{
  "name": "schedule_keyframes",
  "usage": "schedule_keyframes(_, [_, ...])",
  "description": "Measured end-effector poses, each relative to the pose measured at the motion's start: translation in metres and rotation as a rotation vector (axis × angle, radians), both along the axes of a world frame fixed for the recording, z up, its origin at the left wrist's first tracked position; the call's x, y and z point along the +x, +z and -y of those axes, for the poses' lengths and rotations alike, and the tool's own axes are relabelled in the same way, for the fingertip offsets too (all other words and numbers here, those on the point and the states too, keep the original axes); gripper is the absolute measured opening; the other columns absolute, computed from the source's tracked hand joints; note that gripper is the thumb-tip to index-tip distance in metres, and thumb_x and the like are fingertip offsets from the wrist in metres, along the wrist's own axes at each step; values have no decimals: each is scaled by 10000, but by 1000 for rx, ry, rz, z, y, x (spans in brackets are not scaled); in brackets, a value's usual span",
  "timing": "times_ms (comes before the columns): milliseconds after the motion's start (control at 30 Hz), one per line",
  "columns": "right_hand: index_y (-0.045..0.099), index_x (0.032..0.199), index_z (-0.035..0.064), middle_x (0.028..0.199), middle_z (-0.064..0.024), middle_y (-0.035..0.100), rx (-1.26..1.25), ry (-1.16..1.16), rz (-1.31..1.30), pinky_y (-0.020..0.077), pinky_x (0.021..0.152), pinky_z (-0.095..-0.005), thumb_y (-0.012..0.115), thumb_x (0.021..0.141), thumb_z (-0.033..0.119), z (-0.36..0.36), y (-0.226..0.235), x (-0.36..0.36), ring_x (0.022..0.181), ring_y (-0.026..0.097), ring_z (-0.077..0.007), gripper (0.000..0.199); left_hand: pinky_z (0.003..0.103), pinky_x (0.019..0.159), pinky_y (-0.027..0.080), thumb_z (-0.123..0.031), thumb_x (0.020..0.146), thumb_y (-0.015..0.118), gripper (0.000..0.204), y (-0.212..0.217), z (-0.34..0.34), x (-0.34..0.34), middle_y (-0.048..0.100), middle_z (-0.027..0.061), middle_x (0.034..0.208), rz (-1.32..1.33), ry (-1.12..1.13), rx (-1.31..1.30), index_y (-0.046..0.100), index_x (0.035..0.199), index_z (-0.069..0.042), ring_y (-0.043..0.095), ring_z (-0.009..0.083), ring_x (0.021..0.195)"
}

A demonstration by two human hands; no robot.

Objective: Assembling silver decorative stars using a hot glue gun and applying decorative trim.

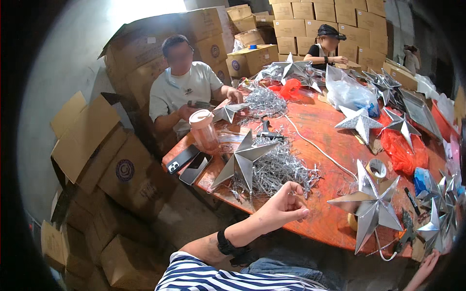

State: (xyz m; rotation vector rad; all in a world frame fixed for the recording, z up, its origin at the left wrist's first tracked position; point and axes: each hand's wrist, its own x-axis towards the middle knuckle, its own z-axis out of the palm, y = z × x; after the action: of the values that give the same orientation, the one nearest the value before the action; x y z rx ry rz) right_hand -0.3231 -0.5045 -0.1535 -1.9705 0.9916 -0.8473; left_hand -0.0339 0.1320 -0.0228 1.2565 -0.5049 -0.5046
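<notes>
My left hand (284, 207), with a dark band at the wrist, hovers over the table's near edge. Its fingers are loosely bent and apart from the thumb, with nothing visible in them. Beside it lies a heap of silver tinsel (284, 169), and a silver foil star (243, 162) rests on the heap's left side. To the right of the hand stands a larger silver star (371, 206) with a white cord under it. At the lower right rim, my right hand (428, 264) reaches with extended fingers to a cluster of silver stars (434, 230); whether it touches them is unclear.
Across the red table (320, 140), a person in a white shirt handles a small star (229, 112); another sits farther back. Two phones (189, 164) and a lidded cup (204, 130) stand at left. Tape (376, 169) and a red bag (403, 150) lie right. Cartons (131, 179) crowd the left.
</notes>
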Motion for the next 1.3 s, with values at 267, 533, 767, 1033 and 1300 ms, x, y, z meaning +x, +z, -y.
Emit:
schedule_keyframes(267, [400,1311,36,1358,-174,350,-847,-41,-111,253,1057,-417,473,924,129,-82,32,68,1281,318,-311,405,178,729,411,-9,808,669,325,2,7,-2,471,-33,860,18,8,94,471,1062,-58,469,39,802])
schedule_keyframes(533, [364,1357,103,1477,-109,205,-854,81,-377,80,1115,-490,360,966,346,-141,40,108,1387,128,-304,461,179,676,405,-75,821,680,145,-16,12,-10,516,-49,799,30,-116,173,559,894,-46,479,25,743])
schedule_keyframes(767, [455,1282,92,1447,-108,277,-921,38,-473,103,1111,-493,323,974,351,-147,46,108,1374,172,-301,424,202,737,452,4,808,666,138,-45,13,-38,556,-26,853,-186,-245,184,586,916,-25,536,54,814])
schedule_keyframes(1033, [466,1288,112,1440,-109,296,-842,66,-484,98,1121,-473,382,954,259,-163,58,113,1369,178,-302,374,213,642,440,-292,957,473,365,-49,7,-46,601,-11,740,-126,-240,608,644,842,9,544,69,686])
schedule_keyframes(1300, [470,1288,111,1445,-118,279,-814,82,-470,91,1123,-467,377,956,276,-167,60,109,1369,176,-295,382,213,660,448,-149,905,575,165,-50,-2,-47,571,-5,772,-44,-80,635,576,936,13,535,57,713])
